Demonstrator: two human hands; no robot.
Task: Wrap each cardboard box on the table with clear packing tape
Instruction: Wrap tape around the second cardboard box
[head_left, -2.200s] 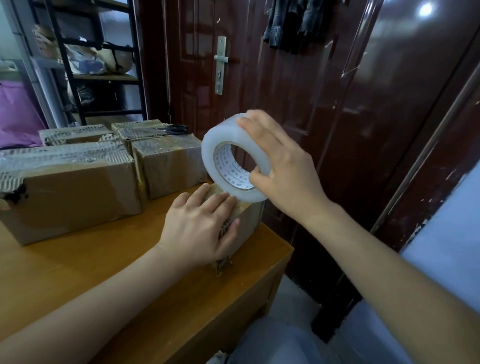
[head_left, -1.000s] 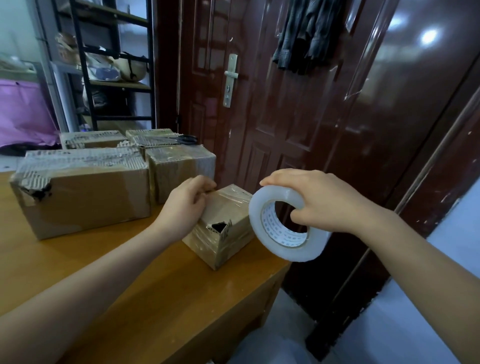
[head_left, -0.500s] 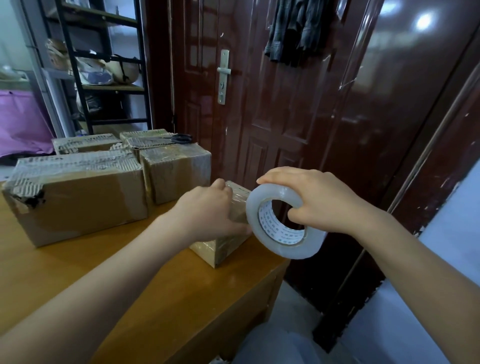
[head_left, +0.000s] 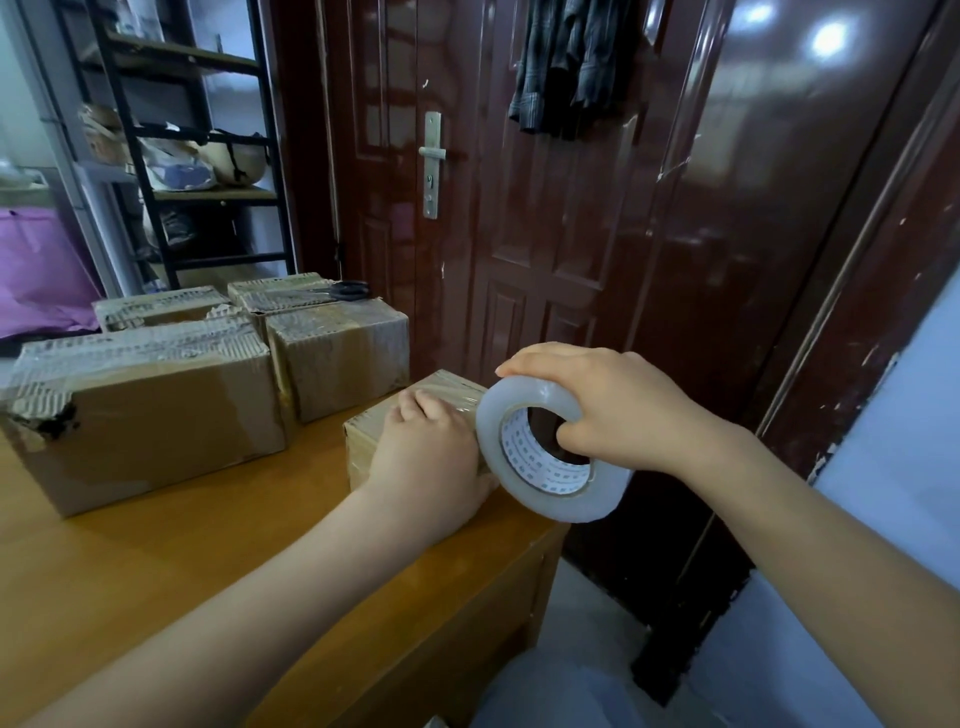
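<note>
A small cardboard box (head_left: 441, 387), shiny with clear tape, sits at the right front corner of the wooden table (head_left: 156, 561). My left hand (head_left: 431, 457) lies over its near side, fingers on the top. My right hand (head_left: 618, 410) grips a roll of clear packing tape (head_left: 540, 452) held against the box's right side, thumb through the core. A large box (head_left: 150, 410) stands to the left, a medium box (head_left: 343, 353) behind the small one, and two more boxes (head_left: 161, 309) at the back.
Black scissors (head_left: 343, 291) lie on a rear box. A dark red door (head_left: 519, 208) stands close behind the table's right edge. A black shelf rack (head_left: 192, 156) with bags is at the back left, beside purple fabric (head_left: 36, 280).
The roll came down from above the box to its right side. The small box was turned over, and my left hand shifted from its far edge to lie over its near side.
</note>
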